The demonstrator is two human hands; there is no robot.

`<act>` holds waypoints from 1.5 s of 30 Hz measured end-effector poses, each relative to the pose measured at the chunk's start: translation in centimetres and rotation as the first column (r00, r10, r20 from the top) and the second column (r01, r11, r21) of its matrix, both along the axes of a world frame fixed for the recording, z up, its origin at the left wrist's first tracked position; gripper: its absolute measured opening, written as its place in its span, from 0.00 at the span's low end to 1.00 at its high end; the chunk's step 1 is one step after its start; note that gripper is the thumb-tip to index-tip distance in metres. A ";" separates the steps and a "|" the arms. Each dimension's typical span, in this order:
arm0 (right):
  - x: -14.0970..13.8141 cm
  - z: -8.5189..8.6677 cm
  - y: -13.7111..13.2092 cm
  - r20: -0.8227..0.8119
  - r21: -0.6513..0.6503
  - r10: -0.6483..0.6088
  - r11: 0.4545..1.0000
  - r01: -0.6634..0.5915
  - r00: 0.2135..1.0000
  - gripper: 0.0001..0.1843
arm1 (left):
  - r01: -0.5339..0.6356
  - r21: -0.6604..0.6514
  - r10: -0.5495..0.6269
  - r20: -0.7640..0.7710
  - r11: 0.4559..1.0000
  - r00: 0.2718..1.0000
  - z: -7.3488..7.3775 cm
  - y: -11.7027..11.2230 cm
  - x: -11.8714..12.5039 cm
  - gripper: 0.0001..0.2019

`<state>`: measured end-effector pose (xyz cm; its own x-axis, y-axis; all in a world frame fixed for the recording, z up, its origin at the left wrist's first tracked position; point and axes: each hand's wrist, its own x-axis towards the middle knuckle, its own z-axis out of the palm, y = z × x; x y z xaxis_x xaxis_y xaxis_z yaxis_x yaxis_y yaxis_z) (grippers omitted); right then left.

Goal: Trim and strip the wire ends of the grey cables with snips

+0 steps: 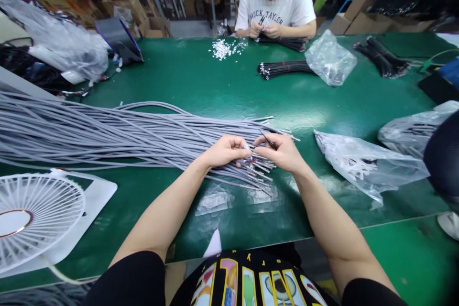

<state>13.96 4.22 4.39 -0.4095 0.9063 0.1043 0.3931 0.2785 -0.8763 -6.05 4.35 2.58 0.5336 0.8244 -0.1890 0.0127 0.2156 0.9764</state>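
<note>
I see my left hand (225,150) and right hand (281,152) pinching together over the stripped ends of the grey cable bundle (107,134) on the green table (222,86). Just right of the bundle lies a clear plastic bag (366,165); left below it stands a white fan (36,215). Beyond the bundle, a co-worker's hands (265,30) handle black cables (283,68).
</note>
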 end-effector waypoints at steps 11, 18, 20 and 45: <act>1.0 1.7 -1.7 0.067 0.313 -0.112 0.946 0.085 0.991 0.10 | 0.042 0.242 0.042 -0.334 0.969 0.942 0.5 -0.2 0.2 0.18; 13.8 5.3 -6.8 0.378 0.469 -0.602 0.780 0.415 0.704 0.10 | 0.208 0.411 -0.036 -0.389 0.888 0.921 1.2 -0.2 -0.5 0.14; 16.8 4.9 -7.4 0.550 0.480 -0.670 0.742 0.468 0.498 0.09 | 0.200 0.470 0.002 -0.394 0.859 0.919 1.3 -0.2 -0.3 0.12; -3.4 0.3 -1.2 -0.367 -0.012 -0.152 0.987 0.159 0.918 0.16 | -0.265 0.791 0.546 -0.102 0.552 0.832 2.5 -1.7 0.8 0.06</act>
<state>10.56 2.97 4.72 -0.1938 0.9520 0.2368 0.0862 0.2570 -0.9626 -5.21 2.63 5.07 0.1329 0.8654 0.4831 0.4295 -0.4896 0.7588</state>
